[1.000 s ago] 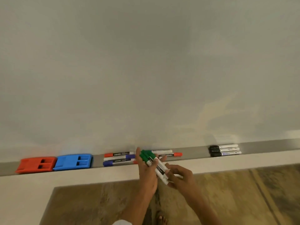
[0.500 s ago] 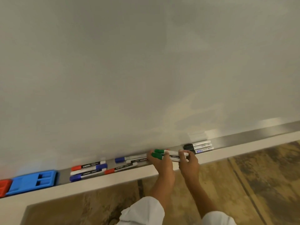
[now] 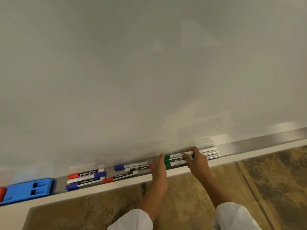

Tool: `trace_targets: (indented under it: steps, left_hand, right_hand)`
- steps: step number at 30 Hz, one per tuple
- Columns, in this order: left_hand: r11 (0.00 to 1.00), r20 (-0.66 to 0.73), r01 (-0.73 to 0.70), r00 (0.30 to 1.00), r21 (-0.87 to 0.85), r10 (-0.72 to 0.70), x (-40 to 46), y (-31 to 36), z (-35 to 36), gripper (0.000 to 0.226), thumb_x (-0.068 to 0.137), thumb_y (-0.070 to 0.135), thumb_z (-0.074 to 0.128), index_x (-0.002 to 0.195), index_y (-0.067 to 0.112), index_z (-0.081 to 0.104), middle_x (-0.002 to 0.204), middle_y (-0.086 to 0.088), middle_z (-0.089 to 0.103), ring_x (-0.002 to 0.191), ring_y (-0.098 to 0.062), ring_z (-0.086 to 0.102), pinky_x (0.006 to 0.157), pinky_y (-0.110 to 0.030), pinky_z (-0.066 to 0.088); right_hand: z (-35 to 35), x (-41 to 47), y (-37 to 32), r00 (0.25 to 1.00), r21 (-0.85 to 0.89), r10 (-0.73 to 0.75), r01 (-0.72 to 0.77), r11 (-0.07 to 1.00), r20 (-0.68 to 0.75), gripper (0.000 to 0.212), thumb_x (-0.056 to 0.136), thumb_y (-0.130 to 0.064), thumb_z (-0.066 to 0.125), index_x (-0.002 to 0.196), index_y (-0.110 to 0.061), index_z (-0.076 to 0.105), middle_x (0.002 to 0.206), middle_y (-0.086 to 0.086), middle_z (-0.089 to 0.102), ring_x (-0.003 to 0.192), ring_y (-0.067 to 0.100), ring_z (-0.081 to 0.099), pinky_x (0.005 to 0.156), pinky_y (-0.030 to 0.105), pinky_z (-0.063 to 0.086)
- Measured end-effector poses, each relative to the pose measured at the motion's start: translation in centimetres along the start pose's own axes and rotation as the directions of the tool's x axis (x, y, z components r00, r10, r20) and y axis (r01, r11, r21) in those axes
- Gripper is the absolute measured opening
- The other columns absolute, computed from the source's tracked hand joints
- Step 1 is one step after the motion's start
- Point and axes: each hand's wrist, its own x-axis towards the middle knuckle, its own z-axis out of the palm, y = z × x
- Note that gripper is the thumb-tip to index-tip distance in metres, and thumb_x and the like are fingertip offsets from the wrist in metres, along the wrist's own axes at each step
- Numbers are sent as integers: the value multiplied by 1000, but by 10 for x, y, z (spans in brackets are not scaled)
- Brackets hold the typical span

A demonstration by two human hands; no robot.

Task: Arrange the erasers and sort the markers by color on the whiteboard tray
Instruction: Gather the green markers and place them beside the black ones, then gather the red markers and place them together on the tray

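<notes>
Three green markers (image 3: 176,161) lie side by side in the metal whiteboard tray (image 3: 249,145). My right hand (image 3: 196,159) is curled over their white ends, thumb in front and fingers behind. My left hand (image 3: 159,165) rests flat against their green caps without gripping. Black markers (image 3: 211,153) lie just right of my right hand, their caps hidden by it. To the left, red and blue markers (image 3: 86,178) lie mixed in one cluster, with more of both colours (image 3: 131,169) beside my left hand. A blue eraser (image 3: 28,190) and a red eraser (image 3: 2,194) sit at the far left.
The whiteboard (image 3: 149,72) fills the upper view. A white ledge (image 3: 249,152) runs below the tray. The tray's right stretch past the black markers is bare metal. Brown patterned floor (image 3: 265,188) lies below, and white sleeves cover both my forearms.
The green markers, held in both hands in front of the tray a second ago, now lie in it left of the black ones. The view has shifted right.
</notes>
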Motion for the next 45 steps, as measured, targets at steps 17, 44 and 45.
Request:
trace_targets:
  steps: [17, 44, 45]
  left_hand:
    - [997, 49, -73, 996, -4, 73, -22, 16, -1, 54, 97, 46, 41, 141, 14, 42, 142, -12, 50, 131, -28, 46, 116, -46, 30]
    - [631, 82, -586, 762, 508, 642, -55, 64, -198, 24, 85, 10, 68, 104, 23, 61, 108, 6, 68, 104, -11, 63, 92, -26, 54]
    - [533, 177, -624, 728, 572, 662, -57, 66, -199, 35, 84, 16, 70, 115, 25, 57, 119, 10, 62, 110, -8, 58, 94, -17, 49]
  right_hand:
    - [14, -3, -31, 952, -110, 291, -281, 953, 93, 44, 77, -30, 77, 106, -4, 58, 104, 14, 65, 103, 34, 59, 83, 40, 52]
    - [65, -52, -131, 792, -336, -471, 597, 728, 388, 14, 91, -17, 60, 104, -21, 63, 107, -2, 66, 102, 20, 54, 73, 37, 55]
    - [59, -57, -142, 774, -269, -529, 623, 735, 349, 14, 90, -17, 63, 104, -21, 63, 105, -3, 66, 97, 17, 57, 74, 33, 55]
